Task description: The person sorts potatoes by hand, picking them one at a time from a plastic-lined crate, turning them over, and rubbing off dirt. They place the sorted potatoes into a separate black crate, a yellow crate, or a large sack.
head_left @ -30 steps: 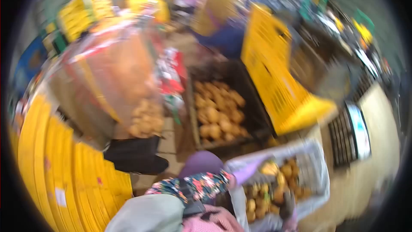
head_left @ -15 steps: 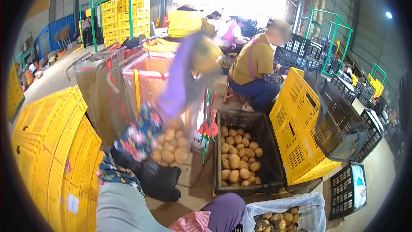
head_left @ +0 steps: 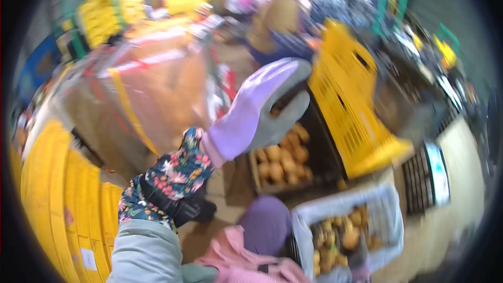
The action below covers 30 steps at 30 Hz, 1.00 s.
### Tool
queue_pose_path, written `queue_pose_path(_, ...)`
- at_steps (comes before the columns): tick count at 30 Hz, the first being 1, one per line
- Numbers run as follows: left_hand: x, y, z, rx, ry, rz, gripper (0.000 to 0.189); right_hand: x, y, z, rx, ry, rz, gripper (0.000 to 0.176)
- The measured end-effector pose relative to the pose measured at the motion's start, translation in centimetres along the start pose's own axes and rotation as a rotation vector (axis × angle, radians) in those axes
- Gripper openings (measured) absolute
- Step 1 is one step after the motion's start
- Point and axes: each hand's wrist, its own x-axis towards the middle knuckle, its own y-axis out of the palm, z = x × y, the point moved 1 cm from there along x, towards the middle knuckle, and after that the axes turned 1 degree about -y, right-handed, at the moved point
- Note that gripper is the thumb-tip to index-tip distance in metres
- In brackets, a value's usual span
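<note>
My left hand, in a purple and grey glove, reaches over the black crate with thumb and fingers apart and nothing visible between them. Potatoes lie in that crate below the hand, partly hidden by it. At the lower right, my right hand, gloved in grey, is down in a crate lined with pale plastic. It is close to a round potato among darker, dirt-marked ones. Blur hides whether its fingers grip anything.
Yellow crates are stacked at left, and another yellow crate stands tilted beyond the black one. A large bag-lined bin is ahead on the left. A co-worker sits ahead; a black crate is at right.
My left hand has come down and right, from the large bin's side to over the black crate. My right hand has come into view in the lined crate. The view has tilted down.
</note>
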Motion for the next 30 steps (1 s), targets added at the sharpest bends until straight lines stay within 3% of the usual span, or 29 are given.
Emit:
queue_pose_path(1, -2.5, 3.4, -2.3, -0.187, -0.087, 0.112, 0.035, 0.1, -1.2, 0.0, 0.135, 0.032, 0.062, 0.048)
queue_pose_path(2, -5.8, 7.0, -3.9, -0.357, -0.285, 0.322, 0.038, -0.6, -2.8, -0.4, 0.243, 0.09, 0.104, 0.048)
queue_pose_path(3, -8.7, 9.3, -5.2, -0.569, -0.573, 0.459, 0.037, -1.3, -0.2, 0.4, 0.45, 0.075, 0.171, 0.048)
queue_pose_path(4, -12.4, 12.3, -7.4, -0.779, -0.893, 0.586, 0.038, -2.9, 1.2, 1.3, 0.314, -0.092, 0.026, 0.05)
queue_pose_path(5, -15.0, 15.2, -9.6, -0.938, -1.197, 0.735, 0.039, -2.4, -1.6, 0.3, -0.216, -0.368, 0.182, 0.058)
queue_pose_path(6, -16.9, 17.0, -11.4, -0.922, -1.135, 0.846, 0.04, -3.4, 0.2, 1.5, -0.168, -0.322, -0.009, 0.041)
queue_pose_path(7, -18.6, 18.5, -13.1, -0.892, -1.065, 0.936, 0.042, -4.3, 1.8, 3.3, -0.115, -0.28, -0.177, 0.044)
queue_pose_path(8, -20.3, 20.0, -14.7, -0.997, -1.118, 0.962, 0.048, -5.2, 0.6, 4.5, -0.304, -0.175, -0.13, 0.044)
queue_pose_path(9, -20.7, 20.9, -16.6, -1.099, -1.189, 0.95, 0.064, -6.1, -0.3, 5.0, -0.487, -0.062, -0.058, 0.066)
queue_pose_path(10, -22.8, 22.5, -16.5, -1.032, -1.041, 0.964, 0.072, -5.5, -0.2, 3.7, -0.615, -0.336, -0.129, 0.047)
queue_pose_path(12, -22.5, 24.0, -18.1, -0.728, -0.661, 1.059, 0.091, -5.6, -2.0, 2.9, -0.536, -0.317, -0.117, 0.049)
queue_pose_path(13, -22.5, 24.5, -18.0, -0.699, -0.652, 1.088, 0.091, -5.0, -2.0, 2.7, -0.48, -0.307, -0.103, 0.052)
queue_pose_path(14, -22.8, 25.0, -17.9, -0.699, -0.549, 1.097, 0.091, -4.4, -1.8, 2.4, -0.261, -0.099, -0.26, 0.054)
queue_pose_path(15, -23.1, 25.4, -17.6, -0.704, -0.443, 1.111, 0.092, -3.7, -2.1, 1.9, -0.217, -0.102, -0.261, 0.054)
queue_pose_path(17, -22.5, 23.8, -15.4, -0.769, -0.421, 1.177, 0.093, -2.9, -0.9, 0.6, -0.111, 0.016, -0.153, 0.052)
queue_pose_path(21, -22.0, 23.3, -16.5, -0.689, -0.375, 1.3, 0.095, -3.4, -1.0, 0.3, -0.158, -0.116, -0.189, 0.049)
queue_pose_path(22, -22.8, 23.3, -16.4, -0.736, -0.467, 1.262, 0.09, -4.3, -0.7, 1.1, -0.008, 0.038, -0.148, 0.049)
queue_pose_path(23, -23.5, 23.4, -16.3, -0.784, -0.558, 1.217, 0.086, -4.6, -0.6, 1.5, -0.004, 0.032, -0.15, 0.049)
queue_pose_path(24, -24.0, 23.2, -16.1, -0.783, -0.548, 1.219, 0.086, -4.7, -0.4, 1.9, -0.162, -0.088, -0.085, 0.046)
queue_pose_path(25, -24.6, 23.0, -16.1, -0.678, -0.662, 1.218, 0.081, -5.1, -0.2, 2.7, -0.325, -0.202, -0.019, 0.053)
queue_pose_path(26, -25.2, 22.7, -16.0, -0.57, -0.775, 1.207, 0.075, -5.2, 0.6, 3.3, -0.398, -0.107, -0.034, 0.058)
queue_pose_path(27, -26.0, 22.5, -15.7, -0.566, -0.775, 1.199, 0.075, -5.6, 1.3, 2.6, -0.687, -0.249, -0.173, 0.063)
queue_pose_path(29, -27.5, 22.2, -15.3, -0.761, -0.926, 1.138, 0.073, -5.8, 1.8, 1.7, -0.883, -0.345, -0.159, 0.064)
queue_pose_path(30, -25.2, 21.9, -17.7, -1.072, -1.535, 0.941, 0.08, -5.3, 1.9, 1.0, -0.847, -0.387, -0.165, 0.061)
